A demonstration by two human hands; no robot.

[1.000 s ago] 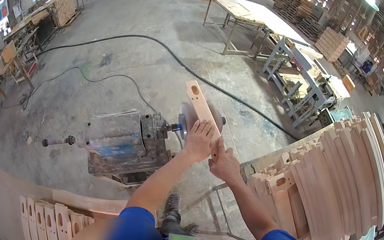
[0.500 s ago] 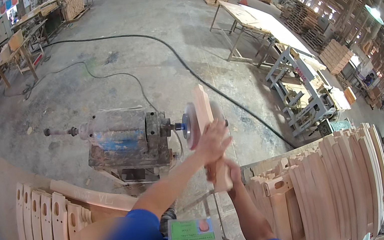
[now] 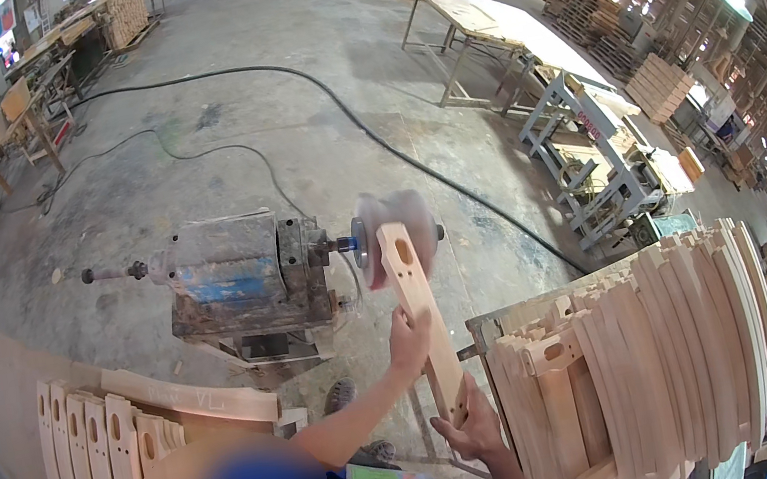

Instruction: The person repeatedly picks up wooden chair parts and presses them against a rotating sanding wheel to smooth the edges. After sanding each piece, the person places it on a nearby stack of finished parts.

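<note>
A pale wooden slat (image 3: 432, 335) with an oval slot and small holes slants away from me, held in both hands. My left hand (image 3: 408, 339) is closed round its left edge near the middle. My right hand (image 3: 475, 425) grips the near end, the thumb on the left side. The far end of the slat lies against a spinning sanding wheel (image 3: 412, 212), blurred by its motion. That wheel sits on the right-hand shaft of a worn grey and blue motor (image 3: 232, 275).
Slotted slats (image 3: 83, 442) stand in a row at the left, with a curved board (image 3: 195, 388) beside them. A dense stack of slats (image 3: 660, 345) fills the right. A black cable (image 3: 353, 118) crosses the concrete floor. A long table (image 3: 490, 24) and metal frame (image 3: 583, 155) stand farther off.
The slat has come back toward me and turned, so its slotted face shows. My left hand has slid from on top of it to its left edge; my right hand moved lower.
</note>
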